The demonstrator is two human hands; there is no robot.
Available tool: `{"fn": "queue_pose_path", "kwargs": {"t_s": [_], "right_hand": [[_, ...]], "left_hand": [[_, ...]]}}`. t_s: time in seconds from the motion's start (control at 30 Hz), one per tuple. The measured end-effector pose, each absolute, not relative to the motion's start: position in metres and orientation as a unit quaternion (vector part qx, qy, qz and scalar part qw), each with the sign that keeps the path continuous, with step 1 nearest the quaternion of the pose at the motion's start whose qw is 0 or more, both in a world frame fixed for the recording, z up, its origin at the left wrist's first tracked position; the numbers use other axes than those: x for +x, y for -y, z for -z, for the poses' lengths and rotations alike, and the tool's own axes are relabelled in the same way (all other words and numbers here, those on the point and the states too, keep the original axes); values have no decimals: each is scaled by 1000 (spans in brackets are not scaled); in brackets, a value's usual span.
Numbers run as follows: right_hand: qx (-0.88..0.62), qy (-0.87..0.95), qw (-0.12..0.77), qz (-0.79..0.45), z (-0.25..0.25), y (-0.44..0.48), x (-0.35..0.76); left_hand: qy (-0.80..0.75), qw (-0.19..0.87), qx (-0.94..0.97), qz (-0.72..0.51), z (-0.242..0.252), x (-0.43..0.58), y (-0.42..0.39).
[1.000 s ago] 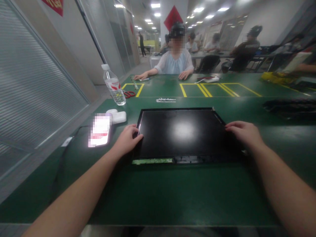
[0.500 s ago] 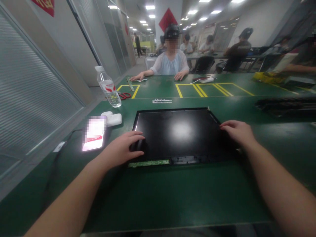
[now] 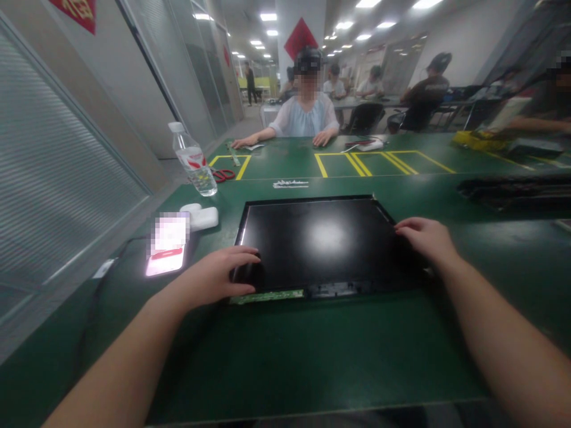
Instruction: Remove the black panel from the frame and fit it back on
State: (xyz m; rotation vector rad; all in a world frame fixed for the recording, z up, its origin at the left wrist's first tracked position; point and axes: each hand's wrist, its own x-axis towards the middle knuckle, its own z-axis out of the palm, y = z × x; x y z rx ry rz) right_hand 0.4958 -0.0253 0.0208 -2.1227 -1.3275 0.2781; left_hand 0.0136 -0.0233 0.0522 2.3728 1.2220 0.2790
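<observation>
A black LCD screen panel (image 3: 312, 232) lies flat on the green table, its glass facing up with a bright reflection. A green circuit strip (image 3: 267, 296) runs along its near left edge. My left hand (image 3: 218, 273) rests over the panel's left edge, fingers and thumb spread apart, the thumb close to the near left corner. At the right edge, my right hand (image 3: 423, 238) has its thumb and fingertips drawn together on the black frame. The undersides of both hands are hidden.
Left of the panel are a lit phone (image 3: 167, 246), a white case (image 3: 203, 218), a water bottle (image 3: 194, 160) and red-handled scissors (image 3: 223, 175). White strips (image 3: 291, 184) lie beyond it. Dark long parts (image 3: 513, 193) lie right. A person (image 3: 307, 113) sits opposite.
My left hand has slid slightly nearer along the panel's left edge, its thumb now by the circuit strip. My right hand stays at the right edge. The view has shifted slightly.
</observation>
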Motion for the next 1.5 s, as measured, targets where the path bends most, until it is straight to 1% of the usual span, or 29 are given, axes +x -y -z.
{"fn": "queue_pose_path", "kwargs": {"t_s": [0.27,0.67,0.9,1.1,1.27,1.5], "right_hand": [[-812,456,329,-154,-22,26,493],[-808,471,331,-128,-22,26,492],[-809,467,336,-125,-19,24,494],[-812,470,322,-123,-22,25,493],[-799,510,283,-145,-25,26,493],[-789,548,260,-93,-23,27,492]], "left_hand": [[-413,200,883,-102,-44,7,21],[-406,197,888,-94,-47,8,22],[-390,184,900,-64,-50,9,23],[-410,174,893,-70,-52,12,24],[-433,171,883,-61,-52,12,25],[-443,155,880,-69,-46,6,22]]}}
